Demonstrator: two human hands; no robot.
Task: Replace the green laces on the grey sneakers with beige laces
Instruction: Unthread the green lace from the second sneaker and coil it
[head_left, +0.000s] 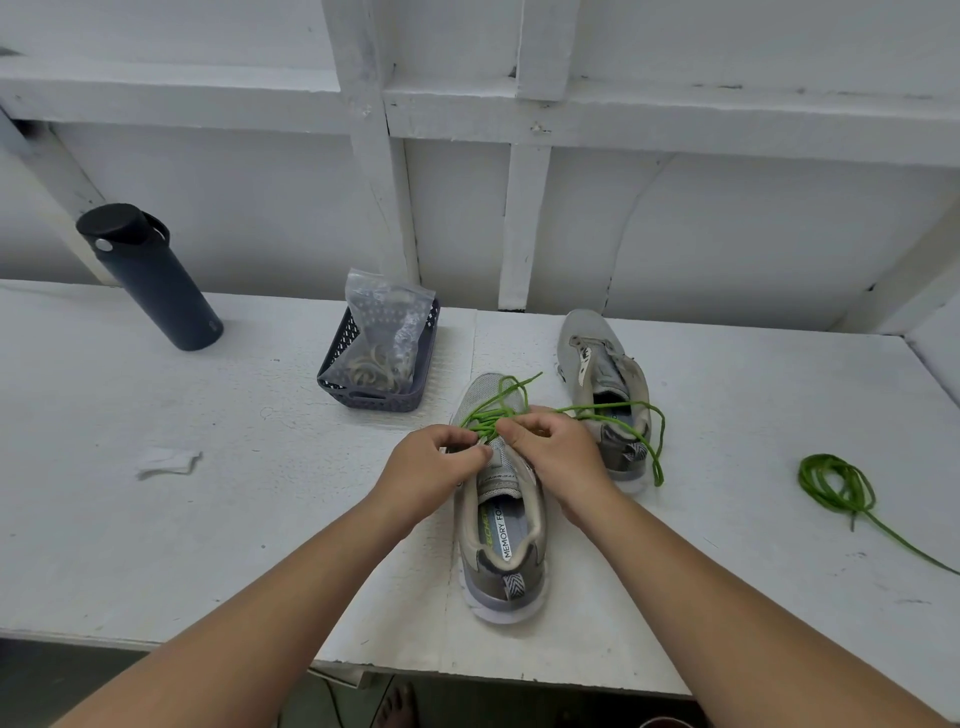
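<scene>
Pinching green lace (493, 415): left hand (431, 467), right hand (556, 452).

basket (363, 400) just left of near sneaker (501, 519), second sneaker (602, 374) right, bare table (208, 519) near-left

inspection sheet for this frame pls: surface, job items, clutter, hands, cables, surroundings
Surface: white painted table, scuffed.
Job's things: near grey sneaker with its green lace partly pulled out; far grey sneaker unlaced; removed green lace coiled at right; beige laces in a clear bag standing in a dark basket.
Clutter: dark bottle upright at back left; scrap of white paper.
Hands: left hand and right hand both pinch the lace over the near sneaker.
Cables: a thin cord seems to hang below the table's front edge, unclear.
Surroundings: white boarded wall behind.
</scene>
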